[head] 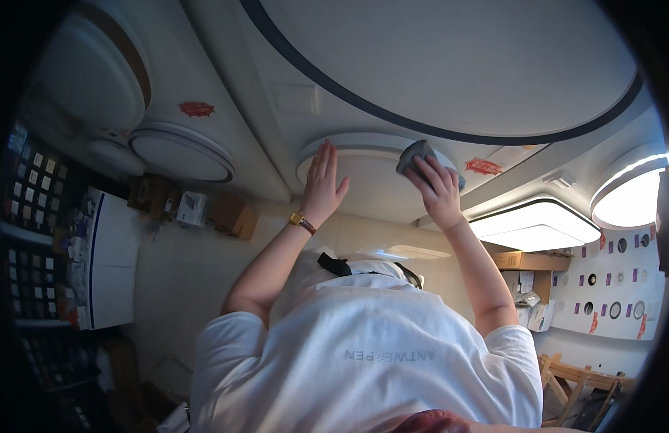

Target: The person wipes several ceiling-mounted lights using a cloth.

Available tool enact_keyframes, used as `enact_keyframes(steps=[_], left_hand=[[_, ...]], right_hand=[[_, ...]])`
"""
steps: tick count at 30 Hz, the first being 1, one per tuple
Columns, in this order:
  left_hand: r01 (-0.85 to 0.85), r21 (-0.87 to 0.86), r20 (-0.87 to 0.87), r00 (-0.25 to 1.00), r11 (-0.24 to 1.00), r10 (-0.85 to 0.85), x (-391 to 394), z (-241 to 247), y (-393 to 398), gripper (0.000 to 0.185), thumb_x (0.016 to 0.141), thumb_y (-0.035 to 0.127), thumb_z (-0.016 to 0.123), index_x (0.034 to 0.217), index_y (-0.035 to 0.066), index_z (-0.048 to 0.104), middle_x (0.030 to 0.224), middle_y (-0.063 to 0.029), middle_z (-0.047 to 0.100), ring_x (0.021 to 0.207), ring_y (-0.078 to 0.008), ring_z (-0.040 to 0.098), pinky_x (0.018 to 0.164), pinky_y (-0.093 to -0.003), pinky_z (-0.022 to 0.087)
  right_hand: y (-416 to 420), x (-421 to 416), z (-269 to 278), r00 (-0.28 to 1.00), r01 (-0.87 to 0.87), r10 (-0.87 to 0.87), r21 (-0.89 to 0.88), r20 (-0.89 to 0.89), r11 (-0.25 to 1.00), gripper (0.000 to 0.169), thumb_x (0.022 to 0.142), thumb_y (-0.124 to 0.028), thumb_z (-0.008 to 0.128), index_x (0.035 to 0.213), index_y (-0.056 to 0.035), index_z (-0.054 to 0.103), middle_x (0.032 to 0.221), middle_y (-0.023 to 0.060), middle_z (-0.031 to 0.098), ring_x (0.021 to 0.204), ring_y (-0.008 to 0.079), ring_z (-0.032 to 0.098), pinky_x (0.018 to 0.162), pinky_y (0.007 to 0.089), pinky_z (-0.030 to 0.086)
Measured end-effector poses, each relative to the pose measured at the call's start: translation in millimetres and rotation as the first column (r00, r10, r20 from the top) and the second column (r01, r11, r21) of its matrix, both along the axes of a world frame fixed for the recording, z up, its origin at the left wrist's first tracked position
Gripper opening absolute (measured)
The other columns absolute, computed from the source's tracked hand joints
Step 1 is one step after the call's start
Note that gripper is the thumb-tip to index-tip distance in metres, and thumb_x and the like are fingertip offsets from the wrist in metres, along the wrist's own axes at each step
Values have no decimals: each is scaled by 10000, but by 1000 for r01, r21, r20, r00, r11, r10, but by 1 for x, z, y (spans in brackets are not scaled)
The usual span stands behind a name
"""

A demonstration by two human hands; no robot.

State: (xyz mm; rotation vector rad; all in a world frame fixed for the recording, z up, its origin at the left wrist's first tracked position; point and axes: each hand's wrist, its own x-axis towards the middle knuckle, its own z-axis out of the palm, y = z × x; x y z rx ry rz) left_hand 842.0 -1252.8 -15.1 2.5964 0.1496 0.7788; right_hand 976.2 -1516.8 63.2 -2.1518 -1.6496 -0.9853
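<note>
A round white ceiling lamp point(367, 181) with a pale rim is in front of me, mounted on a white panel. My left hand point(324, 187), with a watch on its wrist, is at the lamp's left part, fingers straight and thumb apart, holding nothing. Whether its fingers touch the lamp I cannot tell. In my right hand point(441, 197) is a bunched grey cloth point(414, 155), at the right part of the same lamp's rim. Beyond both hands, a much larger round lamp point(448, 65) with a dark rim fills the top of the view.
Lit lamps, one squarish point(534, 224) and one round point(626, 200), are at the right. More round lamps point(180, 154) hang at the left. Cardboard boxes point(234, 216) and a white cabinet point(112, 260) stand below left. A wooden frame point(569, 373) is at lower right.
</note>
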Motion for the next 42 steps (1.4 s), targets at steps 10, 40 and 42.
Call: enact_keyframes(steps=[10,40,42], left_hand=[[-25,41,-61,998,999,28,8,-23,2,836,892,212,650,1551,-21,191,1615,-258,184,1499,-388,210,1199,-531,212],[-30,23,-73,997,999,32,-2,-12,12,775,867,115,566,1544,-21,213,1609,-216,242,1488,-324,267,1214,-504,190],[-73,-22,-77,995,997,71,-10,-15,16,759,878,118,562,1542,-21,221,1600,-222,258,1478,-342,279,1211,-506,201]], right_hand=[[107,-28,-11,963,53,-48,12,-266,999,511,809,-133,657,1316,-170,603,1428,89,529,1361,266,454,1088,458,352],[97,-31,-55,910,354,-295,176,-289,918,559,867,-150,579,1422,-120,521,1497,111,458,1417,348,363,1155,528,235],[122,-43,-48,930,265,-234,78,-283,961,599,829,-136,586,1425,-143,525,1515,82,449,1423,314,366,1152,531,235]])
